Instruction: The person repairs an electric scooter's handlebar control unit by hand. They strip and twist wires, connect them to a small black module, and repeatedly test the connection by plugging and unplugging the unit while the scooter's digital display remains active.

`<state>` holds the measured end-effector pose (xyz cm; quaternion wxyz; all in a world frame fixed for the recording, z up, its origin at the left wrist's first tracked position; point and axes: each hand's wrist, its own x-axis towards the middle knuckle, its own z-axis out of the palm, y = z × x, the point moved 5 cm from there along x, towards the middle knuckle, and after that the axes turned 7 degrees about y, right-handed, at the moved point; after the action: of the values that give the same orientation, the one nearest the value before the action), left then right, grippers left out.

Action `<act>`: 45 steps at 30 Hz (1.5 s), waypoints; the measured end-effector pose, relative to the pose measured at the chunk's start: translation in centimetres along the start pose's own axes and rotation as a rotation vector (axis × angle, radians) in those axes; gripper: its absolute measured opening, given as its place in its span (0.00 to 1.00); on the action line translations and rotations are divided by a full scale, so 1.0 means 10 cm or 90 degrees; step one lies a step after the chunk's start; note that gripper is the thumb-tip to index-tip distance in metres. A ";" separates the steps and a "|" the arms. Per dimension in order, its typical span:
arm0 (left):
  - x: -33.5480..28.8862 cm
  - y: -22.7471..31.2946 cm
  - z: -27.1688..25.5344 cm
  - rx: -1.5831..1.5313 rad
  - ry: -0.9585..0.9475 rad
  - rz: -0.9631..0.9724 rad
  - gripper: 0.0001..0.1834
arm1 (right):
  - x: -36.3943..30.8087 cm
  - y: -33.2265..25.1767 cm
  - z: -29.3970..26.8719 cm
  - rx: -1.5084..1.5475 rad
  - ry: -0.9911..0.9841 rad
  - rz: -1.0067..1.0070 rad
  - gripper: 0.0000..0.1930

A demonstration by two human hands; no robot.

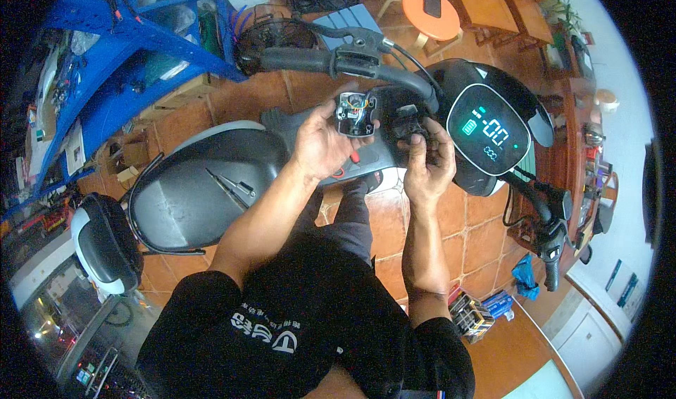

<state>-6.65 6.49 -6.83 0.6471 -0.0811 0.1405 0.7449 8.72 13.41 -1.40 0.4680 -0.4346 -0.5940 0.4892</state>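
My left hand grips an opened black housing with small coloured wires and metal contacts showing inside. To its right, my right hand has its thumb and fingers closed on a dark plastic part whose exact kind I cannot make out. Both are held above the front of an electric scooter, beside its lit display and below the handlebar grip. A red-tipped thing shows just under my left hand. Slim pointed tools lie on the black scooter seat.
Blue shelving with parts stands at the far left. An orange round stool is beyond the handlebar. The other handlebar grip reaches out at the right, near small boxes on a wooden surface. A backrest sits behind the seat.
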 end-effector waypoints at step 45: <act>0.03 0.03 0.03 0.023 -0.001 0.046 0.26 | -0.05 0.05 0.30 0.153 0.120 0.104 0.07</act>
<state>-6.94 6.87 -6.64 0.6213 -0.0634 0.1562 0.7652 5.85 12.50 -2.16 0.5289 -0.4660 -0.4476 0.5503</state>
